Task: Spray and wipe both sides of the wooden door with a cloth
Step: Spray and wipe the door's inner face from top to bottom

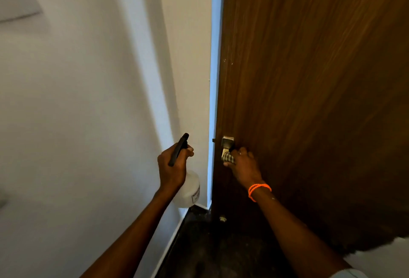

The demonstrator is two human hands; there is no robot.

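Two hands busy at the wooden door (309,78), hinged, rigid, heavy: move it by the lever handle (228,142), not the slick veneer. Right hand (242,162) presses a soft, limp cloth (229,158) just below the handle. Left hand (172,167), left of the handle, fingers wrapped round the spray bottle (188,189) neck; light plastic.

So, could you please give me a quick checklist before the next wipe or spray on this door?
1. Cloth in right hand: ok.
2. Cloth at the door handle: ok.
3. Spray bottle gripped in left hand: ok.
4. Nozzle aimed at the wooden door: cannot tell.
5. Door open enough to reach its other side: not ok, only a narrow gap.
6. Liquid left in the bottle: cannot tell.
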